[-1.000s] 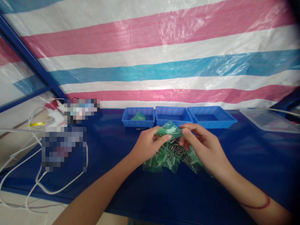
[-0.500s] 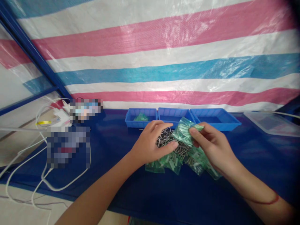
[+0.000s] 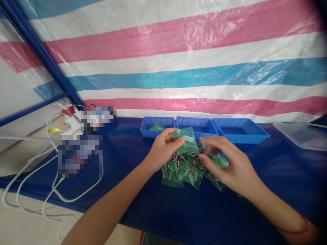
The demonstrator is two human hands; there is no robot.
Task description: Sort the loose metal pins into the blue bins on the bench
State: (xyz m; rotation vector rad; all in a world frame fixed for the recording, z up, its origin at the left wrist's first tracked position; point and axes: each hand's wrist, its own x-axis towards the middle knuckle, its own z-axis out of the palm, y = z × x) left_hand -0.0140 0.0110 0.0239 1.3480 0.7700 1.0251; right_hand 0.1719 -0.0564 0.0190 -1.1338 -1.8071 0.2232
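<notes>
Between thumb and fingers my left hand grips a small green-tinted plastic bag with pale green pieces inside. To the right of that bag, my right hand is open, its thumb and fingers apart and nothing seen between them. Below both hands lies a heap of dark metal screws, partly hidden by the held bag. Several more green bags with small pieces in them lie along the heap's near side; those at the right are partly covered by my right hand.
Behind the heap stand three blue bins in a row: the left bin holds green bags, then come the middle bin and right bin. A clear plastic lid lies far right. White cables loop across the left side.
The green bag has passed from my right hand to my left, which has closed on it. My right hand has let go and opened. The view has shifted slightly.
</notes>
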